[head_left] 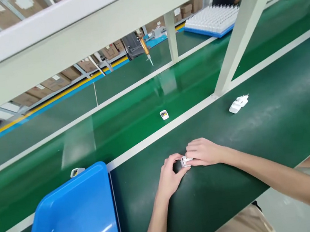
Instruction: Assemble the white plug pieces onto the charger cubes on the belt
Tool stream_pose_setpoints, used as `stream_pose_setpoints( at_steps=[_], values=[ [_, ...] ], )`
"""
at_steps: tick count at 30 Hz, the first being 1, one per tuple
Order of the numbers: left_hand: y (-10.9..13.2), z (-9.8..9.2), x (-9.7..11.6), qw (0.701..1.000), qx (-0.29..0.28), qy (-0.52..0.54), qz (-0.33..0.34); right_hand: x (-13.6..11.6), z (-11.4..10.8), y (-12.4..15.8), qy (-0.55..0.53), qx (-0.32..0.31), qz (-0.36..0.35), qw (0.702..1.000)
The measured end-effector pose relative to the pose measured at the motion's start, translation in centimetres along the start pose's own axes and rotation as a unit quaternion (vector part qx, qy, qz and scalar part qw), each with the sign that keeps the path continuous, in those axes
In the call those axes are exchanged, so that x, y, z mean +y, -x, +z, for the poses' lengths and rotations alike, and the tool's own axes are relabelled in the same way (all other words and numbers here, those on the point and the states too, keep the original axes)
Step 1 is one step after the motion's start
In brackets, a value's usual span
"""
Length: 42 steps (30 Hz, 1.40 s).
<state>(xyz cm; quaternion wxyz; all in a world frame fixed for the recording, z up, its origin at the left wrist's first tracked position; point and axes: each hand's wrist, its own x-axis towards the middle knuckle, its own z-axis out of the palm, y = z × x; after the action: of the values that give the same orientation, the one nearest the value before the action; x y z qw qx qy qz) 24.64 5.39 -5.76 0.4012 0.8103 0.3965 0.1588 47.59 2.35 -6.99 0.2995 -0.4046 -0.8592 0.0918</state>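
Two green belts [277, 119] run past stacked cardboard boxes [57, 83].

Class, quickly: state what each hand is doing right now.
Left hand: closed on the small white plastic charger part.
Right hand: closed on the same part.

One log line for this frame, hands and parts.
left hand: on white part | right hand: on same part | white charger: loose on table | blue tray: left

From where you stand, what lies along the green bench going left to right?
Blue tray → left hand → small white part held between both hands → right hand → white charger plug lying alone.
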Motion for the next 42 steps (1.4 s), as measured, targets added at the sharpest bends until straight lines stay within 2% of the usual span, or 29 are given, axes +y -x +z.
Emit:
stream_pose_setpoints(
  at_steps=[2,4,7,9,10,13,15,17,20,23,25,26,27,29,34,36,38,42],
  values=[
    [-0.1,0.1,0.0,1.000,0.000,-0.011,0.005,-0.1,-0.5,-0.1,-0.020,-0.005,0.024,1.000],
    [-0.2,0.2,0.1,1.000,0.007,-0.015,0.003,-0.3,-0.8,-0.2,-0.077,-0.001,0.078,0.994],
    [-0.3,0.4,0.3,1.000,0.016,-0.006,-0.006,-0.3,-0.9,-0.1,-0.187,0.011,0.143,0.972],
    [0.0,0.4,0.5,1.000,0.011,0.000,-0.010,0.1,-1.0,0.1,-0.282,0.028,0.192,0.939],
    [0.2,0.2,0.7,1.000,0.004,0.001,-0.013,0.4,-1.2,0.2,-0.335,0.050,0.224,0.914],
    [0.5,-0.8,1.0,0.999,-0.035,-0.004,-0.027,2.0,-1.7,0.4,-0.437,0.156,0.301,0.833],
    [-0.8,-1.7,1.1,0.998,-0.058,0.001,-0.030,3.4,-1.9,0.5,-0.444,0.226,0.328,0.803],
    [-4.1,-2.5,1.1,0.999,-0.031,-0.002,-0.010,5.0,-2.0,0.6,-0.428,0.268,0.344,0.792],
    [-12.4,-2.7,1.4,0.994,0.073,-0.075,0.039,6.7,-1.7,0.7,-0.416,0.296,0.357,0.782],
    [-20.5,-2.2,2.2,0.984,0.060,-0.165,0.034,7.4,-1.4,0.8,-0.413,0.293,0.356,0.786],
    [-23.4,-1.8,2.9,0.983,0.051,-0.175,0.030,7.4,-1.4,0.9,-0.405,0.286,0.353,0.793],
    [-23.8,-1.6,3.2,0.983,0.053,-0.173,0.034,7.3,-1.4,0.8,-0.400,0.282,0.351,0.798],
    [-23.5,-1.4,3.6,0.982,0.057,-0.173,0.040,7.2,-1.5,0.8,-0.394,0.278,0.350,0.803],
    [-21.1,-1.1,3.9,0.980,0.068,-0.178,0.054,6.9,-1.8,0.8,-0.379,0.269,0.346,0.815],
    [-11.1,-0.4,3.0,0.972,0.099,-0.210,0.042,4.9,-2.0,1.0,-0.333,0.198,0.327,0.862],
    [-8.5,-0.1,2.3,0.969,0.107,-0.220,0.020,3.8,-1.9,1.1,-0.310,0.162,0.317,0.882],
    [-7.1,0.1,1.6,0.972,0.104,-0.211,0.007,2.7,-1.8,1.0,-0.284,0.138,0.313,0.896],
    [-6.5,0.6,0.2,0.978,0.117,-0.171,0.018,1.0,-2.1,0.2,-0.180,0.116,0.284,0.935]
  ],
)
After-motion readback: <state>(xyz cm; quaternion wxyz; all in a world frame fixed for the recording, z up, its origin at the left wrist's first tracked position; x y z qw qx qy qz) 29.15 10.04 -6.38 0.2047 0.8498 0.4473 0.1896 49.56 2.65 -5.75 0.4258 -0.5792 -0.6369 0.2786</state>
